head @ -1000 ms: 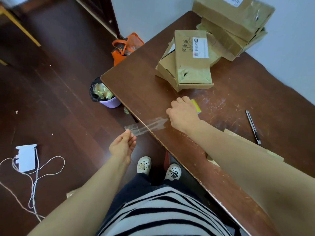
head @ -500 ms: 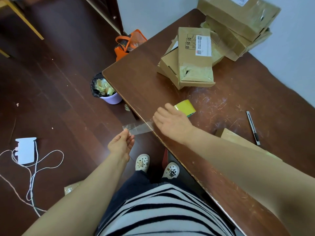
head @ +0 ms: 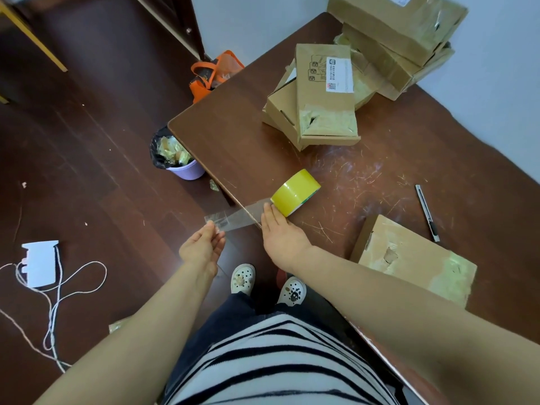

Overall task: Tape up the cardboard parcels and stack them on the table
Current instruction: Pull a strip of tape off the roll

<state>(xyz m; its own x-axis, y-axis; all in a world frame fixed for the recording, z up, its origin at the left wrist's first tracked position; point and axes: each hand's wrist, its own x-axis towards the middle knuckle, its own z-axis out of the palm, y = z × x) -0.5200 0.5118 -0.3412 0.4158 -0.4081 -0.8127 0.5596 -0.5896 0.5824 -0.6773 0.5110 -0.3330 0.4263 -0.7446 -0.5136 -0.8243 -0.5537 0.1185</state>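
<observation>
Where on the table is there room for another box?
Bare wood: the table corner left of the middle parcel pile, and the scratched stretch between that pile, the tape roll and the knife. Crowded: the wall stack, and the near edge, where the left hand pinches the tape strip beside the right hand.

One wide-angle view looks from the person's head, forward and steeply down, near enough that the shoes sit at lower centre. The table fills the right and upper right of the frame, the floor the left.
</observation>
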